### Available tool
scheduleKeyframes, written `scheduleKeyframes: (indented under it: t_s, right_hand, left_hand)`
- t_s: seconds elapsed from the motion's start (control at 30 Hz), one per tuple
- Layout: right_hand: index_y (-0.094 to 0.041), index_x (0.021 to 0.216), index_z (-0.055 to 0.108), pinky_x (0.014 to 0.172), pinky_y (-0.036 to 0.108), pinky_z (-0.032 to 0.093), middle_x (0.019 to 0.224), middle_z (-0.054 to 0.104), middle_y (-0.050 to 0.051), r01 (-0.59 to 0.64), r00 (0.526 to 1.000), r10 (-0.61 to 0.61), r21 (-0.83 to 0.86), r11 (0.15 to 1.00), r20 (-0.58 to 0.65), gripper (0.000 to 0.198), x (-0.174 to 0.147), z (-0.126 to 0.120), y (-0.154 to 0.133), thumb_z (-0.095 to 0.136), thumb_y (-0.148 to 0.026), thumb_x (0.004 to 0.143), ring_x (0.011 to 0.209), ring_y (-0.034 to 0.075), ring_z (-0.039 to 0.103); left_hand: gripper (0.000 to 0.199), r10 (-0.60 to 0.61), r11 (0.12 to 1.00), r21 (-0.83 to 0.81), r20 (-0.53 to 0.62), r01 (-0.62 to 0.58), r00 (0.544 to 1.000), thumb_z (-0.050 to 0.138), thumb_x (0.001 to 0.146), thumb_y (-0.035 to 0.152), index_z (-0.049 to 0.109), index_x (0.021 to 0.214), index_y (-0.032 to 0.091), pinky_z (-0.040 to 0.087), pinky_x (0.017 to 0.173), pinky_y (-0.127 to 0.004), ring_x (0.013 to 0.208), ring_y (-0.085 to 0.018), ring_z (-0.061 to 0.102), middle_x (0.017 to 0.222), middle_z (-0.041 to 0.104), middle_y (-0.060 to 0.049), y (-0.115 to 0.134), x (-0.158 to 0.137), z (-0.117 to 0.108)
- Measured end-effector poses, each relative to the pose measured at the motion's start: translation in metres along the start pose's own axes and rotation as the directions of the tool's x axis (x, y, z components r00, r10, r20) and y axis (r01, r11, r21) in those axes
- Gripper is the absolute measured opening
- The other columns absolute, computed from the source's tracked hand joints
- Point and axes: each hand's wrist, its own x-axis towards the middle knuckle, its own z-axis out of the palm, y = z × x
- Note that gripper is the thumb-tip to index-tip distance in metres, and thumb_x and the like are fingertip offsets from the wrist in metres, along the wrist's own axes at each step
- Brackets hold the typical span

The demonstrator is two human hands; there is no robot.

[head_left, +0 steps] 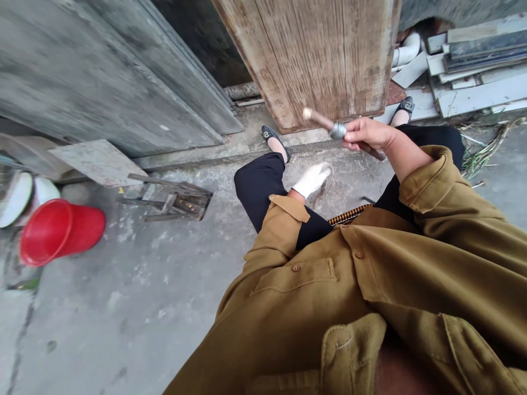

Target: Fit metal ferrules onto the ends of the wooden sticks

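Note:
My bare right hand (364,135) is closed around a brown stick (319,118) with a pale, blunt tip and silvery wire-like windings near my fingers. One end points up and left; a short part shows behind the hand. The stick is held in the air, in front of the lower edge of the upright wooden board (313,60). My left hand (313,179) wears a white knitted glove and hovers between my knees, above the concrete ground. Its fingers are drawn together; whatever is in them, if anything, I cannot make out.
To the left, a small wooden stool (181,202) lies on its side near a red bucket (88,227), also tipped over. A stone-grey panel (99,162) leans by the wall. Stacked boards and tiles (481,71) lie at the upper right, with plant stalks (486,145) below.

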Motion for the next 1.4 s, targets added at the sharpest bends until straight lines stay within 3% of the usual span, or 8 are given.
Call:
scheduleKeyframes:
  t_s: [0.2,0.37,0.57,0.83,0.97,1.1,1.2,1.4]
  right_hand:
    - [-0.011,0.120,0.078,0.092,0.037,0.056,0.114,0.076,0.020,-0.406,0.909,0.238,-0.593,0.695,-0.343,0.031,0.025,0.021,0.013,0.063,-0.034,0.106,0.106,0.030,0.072]
    - [-0.008,0.109,0.084,0.094,0.037,0.054,0.100,0.077,0.016,-0.284,0.829,0.555,-0.802,0.526,0.071,0.021,0.024,0.048,0.015,0.077,-0.018,0.092,0.101,0.028,0.072]
    - [-0.010,0.097,0.080,0.071,0.023,0.042,0.065,0.057,-0.005,-0.200,0.617,0.554,-0.569,0.797,0.559,0.012,0.012,0.048,0.007,0.082,-0.021,0.092,0.063,0.010,0.050]
    - [-0.014,0.090,0.074,0.068,0.023,0.042,0.074,0.062,-0.002,-0.103,0.975,0.119,-0.092,0.990,0.188,0.030,0.002,0.014,-0.005,0.087,-0.041,0.091,0.065,0.009,0.050]
    - [-0.015,0.084,0.066,0.063,0.024,0.042,0.070,0.059,0.001,-0.035,0.987,0.041,0.036,0.999,-0.153,0.033,0.014,0.022,0.004,0.076,-0.042,0.100,0.062,0.011,0.048]
    - [-0.012,0.098,0.075,0.075,0.028,0.046,0.086,0.071,0.011,-0.319,0.945,0.227,-0.506,0.801,-0.237,0.013,0.026,0.035,0.011,0.071,-0.024,0.100,0.079,0.017,0.061]
    - [-0.009,0.091,0.080,0.082,0.033,0.046,0.085,0.072,0.012,-0.315,0.898,0.437,-0.754,0.577,-0.041,0.006,0.028,0.047,0.016,0.078,-0.014,0.091,0.086,0.023,0.065]
    - [-0.009,0.092,0.077,0.069,0.023,0.038,0.063,0.056,-0.005,-0.214,0.654,0.553,-0.576,0.789,0.516,0.005,0.020,0.054,0.017,0.074,-0.008,0.096,0.060,0.010,0.049]
  left_hand:
    - [0.035,0.016,0.996,0.082,0.096,-0.024,0.995,0.053,0.109,0.031,0.077,0.128,0.016,0.052,0.100,-0.034,0.112,-0.027,0.074,0.123,0.081,-0.014,0.006,-0.003,0.004]
    - [0.039,-0.019,0.985,0.174,0.103,0.000,0.995,0.046,0.113,0.029,0.073,0.139,0.017,0.050,0.104,-0.035,0.122,-0.030,0.074,0.133,0.079,-0.015,0.005,-0.006,0.000]
    - [0.041,-0.066,0.972,0.229,0.024,0.059,0.998,0.043,0.114,0.029,0.072,0.141,0.018,0.051,0.104,-0.036,0.128,-0.031,0.073,0.141,0.077,-0.014,-0.001,-0.003,-0.004]
    - [0.043,-0.118,0.990,0.075,-0.010,0.119,0.993,0.039,0.115,0.029,0.075,0.132,0.013,0.054,0.103,-0.039,0.119,-0.030,0.074,0.133,0.078,-0.017,-0.012,0.006,0.002]
    - [0.041,-0.040,0.995,0.095,0.074,0.032,0.996,0.043,0.114,0.031,0.074,0.136,0.016,0.052,0.105,-0.034,0.121,-0.027,0.072,0.134,0.079,-0.015,-0.007,0.004,0.005]
    - [0.038,-0.034,0.991,0.132,0.113,0.019,0.993,0.052,0.111,0.032,0.073,0.137,0.014,0.050,0.101,-0.033,0.120,-0.028,0.073,0.132,0.079,-0.015,0.001,-0.001,0.009]
    - [0.037,-0.037,0.988,0.154,0.113,0.019,0.993,0.051,0.112,0.030,0.073,0.135,0.012,0.048,0.101,-0.033,0.118,-0.028,0.073,0.128,0.080,-0.017,0.002,-0.004,0.007]
    - [0.035,-0.037,0.993,0.115,0.054,0.030,0.998,0.050,0.112,0.027,0.072,0.134,0.012,0.047,0.102,-0.032,0.121,-0.027,0.071,0.134,0.078,-0.017,-0.003,-0.002,0.003]
